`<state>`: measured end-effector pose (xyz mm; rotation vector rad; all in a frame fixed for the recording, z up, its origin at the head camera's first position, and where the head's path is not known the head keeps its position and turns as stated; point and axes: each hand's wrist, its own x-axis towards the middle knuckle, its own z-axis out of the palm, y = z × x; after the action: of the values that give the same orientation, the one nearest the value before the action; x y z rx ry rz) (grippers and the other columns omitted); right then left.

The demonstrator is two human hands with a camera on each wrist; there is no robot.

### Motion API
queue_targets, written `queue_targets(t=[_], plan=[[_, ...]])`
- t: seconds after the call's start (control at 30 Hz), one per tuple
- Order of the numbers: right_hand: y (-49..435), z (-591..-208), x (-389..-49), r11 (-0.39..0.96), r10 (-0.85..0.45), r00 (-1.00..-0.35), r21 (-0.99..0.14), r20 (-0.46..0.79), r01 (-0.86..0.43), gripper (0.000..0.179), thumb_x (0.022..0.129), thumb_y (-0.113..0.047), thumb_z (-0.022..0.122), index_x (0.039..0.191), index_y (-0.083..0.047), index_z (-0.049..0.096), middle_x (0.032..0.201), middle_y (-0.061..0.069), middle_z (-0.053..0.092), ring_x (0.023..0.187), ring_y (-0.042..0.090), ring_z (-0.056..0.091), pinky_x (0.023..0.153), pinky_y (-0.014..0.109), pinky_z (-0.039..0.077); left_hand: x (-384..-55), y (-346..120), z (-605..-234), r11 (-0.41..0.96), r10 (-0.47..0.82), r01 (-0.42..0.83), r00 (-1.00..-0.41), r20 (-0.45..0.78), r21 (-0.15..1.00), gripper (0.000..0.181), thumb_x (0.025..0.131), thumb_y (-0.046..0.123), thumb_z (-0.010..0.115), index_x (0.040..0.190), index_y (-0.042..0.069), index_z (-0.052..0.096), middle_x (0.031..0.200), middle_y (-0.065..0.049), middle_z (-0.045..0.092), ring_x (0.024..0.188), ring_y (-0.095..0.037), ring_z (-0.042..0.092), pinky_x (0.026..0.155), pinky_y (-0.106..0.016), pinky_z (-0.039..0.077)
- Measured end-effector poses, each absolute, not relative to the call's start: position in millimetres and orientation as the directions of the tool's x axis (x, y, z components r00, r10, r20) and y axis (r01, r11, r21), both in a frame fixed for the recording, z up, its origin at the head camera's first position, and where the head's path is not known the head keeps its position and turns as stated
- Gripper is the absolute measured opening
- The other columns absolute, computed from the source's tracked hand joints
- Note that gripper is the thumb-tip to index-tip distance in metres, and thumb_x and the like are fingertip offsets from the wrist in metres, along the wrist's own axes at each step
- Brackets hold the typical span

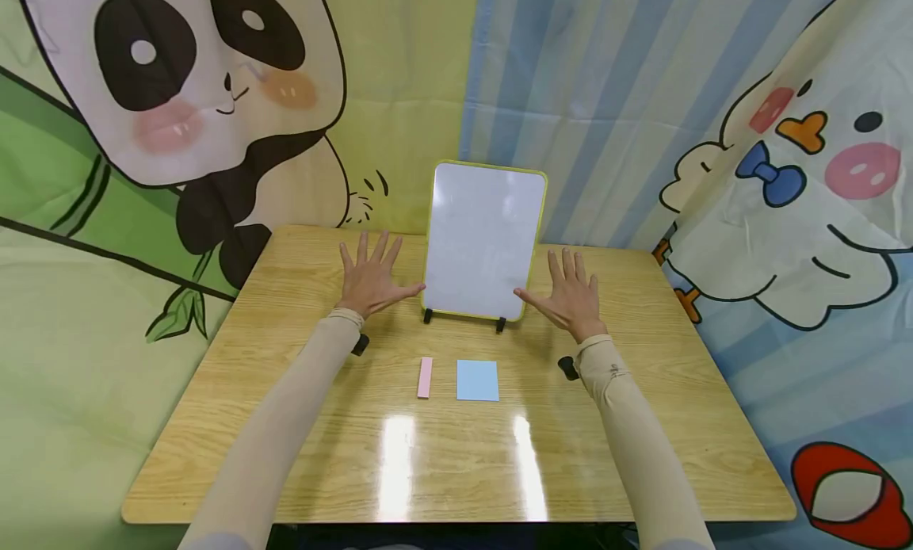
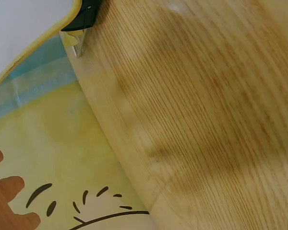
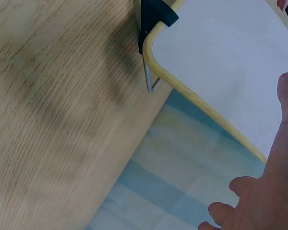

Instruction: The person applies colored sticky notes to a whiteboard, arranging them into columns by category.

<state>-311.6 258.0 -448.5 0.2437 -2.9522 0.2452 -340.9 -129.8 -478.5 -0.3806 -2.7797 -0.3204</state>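
Hands (image 1: 369, 285) (image 1: 573, 300) spread above wooden table (image 1: 464, 463) (cloth (image 1: 410, 98) behind).

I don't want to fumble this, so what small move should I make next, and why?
I'd probably draw your right hand back toward the blue square. That hand and your left hand are both spread and hold nothing, and the square lies flat in front of the whiteboard, apart from the pink strip.

Curtained-off workspace: cartoon drapes (image 1: 406, 74) around 1 wooden table (image 1: 460, 471)
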Motion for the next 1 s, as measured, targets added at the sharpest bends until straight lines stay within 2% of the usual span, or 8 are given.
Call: queue_targets(t=[0.37, 0.43, 0.53, 0.6, 0.7, 0.83, 0.9, 1.0], plan=[[258, -442, -313, 0.973, -0.151, -0.973, -0.149, 0.174, -0.177, 0.109, 0.079, -0.084, 0.042, 0.158, -0.015, 0.012, 0.162, 0.015, 0.005, 0.147, 0.037, 0.003, 0.107, 0.071, 0.012, -342, -132, -475, 0.934, 0.228, 0.303, -0.914, 0.337, 0.189, 0.108, 0.072, 0.081, 0.055, 0.156, 0.021, 0.025, 0.16, -0.012, 0.02, 0.145, -0.044, -0.003, 0.104, -0.074, -0.005], [258, -443, -312, 0.972, -0.145, -0.972, -0.158, 0.185, -0.175, 0.108, 0.079, -0.083, 0.043, 0.157, -0.014, 0.015, 0.161, 0.017, 0.009, 0.146, 0.039, 0.008, 0.105, 0.071, 0.015, -340, -133, -476, 0.924, 0.239, 0.329, -0.896, 0.374, 0.196, 0.104, 0.074, 0.077, 0.058, 0.154, 0.018, 0.031, 0.158, -0.013, 0.026, 0.145, -0.043, 0.005, 0.105, -0.073, 0.002], [254, -444, -308, 0.969, -0.124, -0.959, -0.177, 0.256, -0.173, 0.096, 0.086, -0.074, 0.045, 0.152, -0.007, 0.03, 0.153, 0.022, 0.03, 0.137, 0.043, 0.03, 0.098, 0.068, 0.032, -335, -134, -479, 0.876, 0.268, 0.424, -0.825, 0.498, 0.231, 0.078, 0.081, 0.058, 0.067, 0.14, 0.01, 0.051, 0.141, -0.015, 0.047, 0.134, -0.039, 0.037, 0.103, -0.062, 0.032], [248, -445, -306, 0.958, -0.128, -0.921, -0.194, 0.368, -0.21, 0.079, 0.091, -0.062, 0.051, 0.141, 0.0, 0.044, 0.137, 0.025, 0.047, 0.121, 0.044, 0.046, 0.085, 0.062, 0.045, -329, -135, -480, 0.827, 0.284, 0.505, -0.753, 0.593, 0.246, 0.052, 0.084, 0.041, 0.072, 0.121, 0.006, 0.063, 0.122, -0.014, 0.056, 0.109, -0.032, 0.055, 0.083, -0.048, 0.05], [235, -448, -304, 0.927, -0.187, -0.797, -0.165, 0.574, -0.337, 0.046, 0.093, -0.037, 0.059, 0.114, 0.004, 0.06, 0.103, 0.021, 0.059, 0.09, 0.039, 0.056, 0.063, 0.05, 0.05, -318, -133, -481, 0.759, 0.306, 0.601, -0.67, 0.676, 0.252, 0.024, 0.084, 0.023, 0.075, 0.099, 0.006, 0.067, 0.102, -0.009, 0.058, 0.076, -0.021, 0.056, 0.053, -0.034, 0.049], [208, -455, -296, 0.844, -0.326, -0.624, -0.078, 0.71, -0.53, 0.017, 0.087, -0.016, 0.064, 0.09, 0.001, 0.064, 0.08, 0.013, 0.057, 0.069, 0.03, 0.051, 0.054, 0.04, 0.044, -301, -125, -483, 0.688, 0.382, 0.679, -0.639, 0.668, 0.257, 0.012, 0.084, 0.016, 0.074, 0.089, 0.008, 0.068, 0.095, -0.005, 0.059, 0.069, -0.015, 0.056, 0.054, -0.028, 0.048], [191, -459, -286, 0.8, -0.384, -0.611, -0.081, 0.692, -0.595, 0.011, 0.086, -0.013, 0.065, 0.086, -0.002, 0.065, 0.076, 0.01, 0.058, 0.068, 0.026, 0.051, 0.055, 0.036, 0.044, -292, -120, -487, 0.656, 0.441, 0.711, -0.634, 0.636, 0.254, 0.008, 0.086, 0.016, 0.072, 0.088, 0.009, 0.068, 0.092, -0.003, 0.06, 0.072, -0.014, 0.058, 0.058, -0.027, 0.05], [161, -463, -269, 0.755, -0.459, -0.64, -0.11, 0.616, -0.647, 0.007, 0.086, -0.014, 0.066, 0.083, -0.008, 0.068, 0.075, 0.005, 0.061, 0.07, 0.02, 0.053, 0.058, 0.031, 0.046, -281, -112, -500, 0.616, 0.515, 0.744, -0.63, 0.581, 0.26, 0.005, 0.088, 0.015, 0.07, 0.086, 0.012, 0.067, 0.089, -0.001, 0.061, 0.075, -0.013, 0.061, 0.062, -0.027, 0.051]])
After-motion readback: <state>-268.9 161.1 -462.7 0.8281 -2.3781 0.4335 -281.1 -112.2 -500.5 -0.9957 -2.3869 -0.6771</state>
